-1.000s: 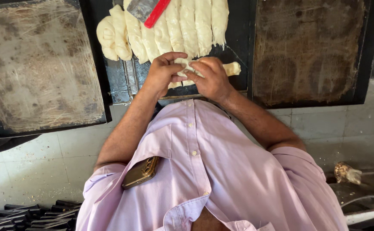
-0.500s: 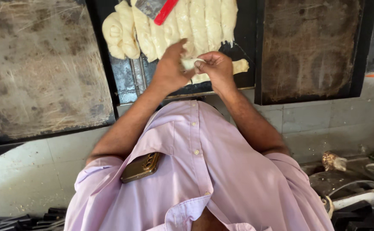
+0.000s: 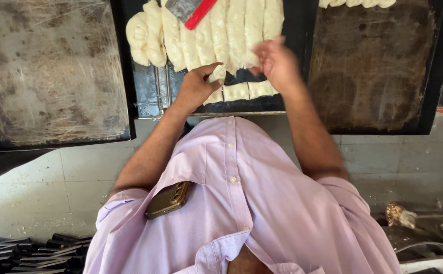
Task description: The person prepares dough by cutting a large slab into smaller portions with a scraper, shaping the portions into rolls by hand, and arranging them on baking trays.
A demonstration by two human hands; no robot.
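— Since the left hand (image 3: 195, 87) is the one on the dough, where does its grip sit?

— Thumb and fingertips are pinched together on a small dough piece (image 3: 216, 74), at the near ends of the dough strips (image 3: 221, 33). The piece lies just ahead of the knuckles, a little towards the right hand, at the middle of the dark tray (image 3: 150, 96).

— And the right hand (image 3: 278, 63)?

— It is lifted above the same tray, just beyond and to the right of that piece, over the near end of the right-most strips. It is blurred, so I cannot tell whether its grip is apart or together, nor whether it touches any dough.

— Which hand is nearer, then?

— The left one, plainly: it has the piece. The right one is close by but apart from it.

— How do the strips run?

— Side by side, with their long axes pointing away from the person, so both hands meet them end-on. A few short bits (image 3: 247, 90) lie crosswise along the tray's near edge, between the two wrists.

— Anything else about?

— A red-handled scraper (image 3: 193, 10) rests on the far ends of the strips. Flat, stained baking plates lie either side, one left (image 3: 49, 71) and one right (image 3: 373, 66). A phone (image 3: 167, 199) sits in the pocket of the lilac shirt (image 3: 262, 213).
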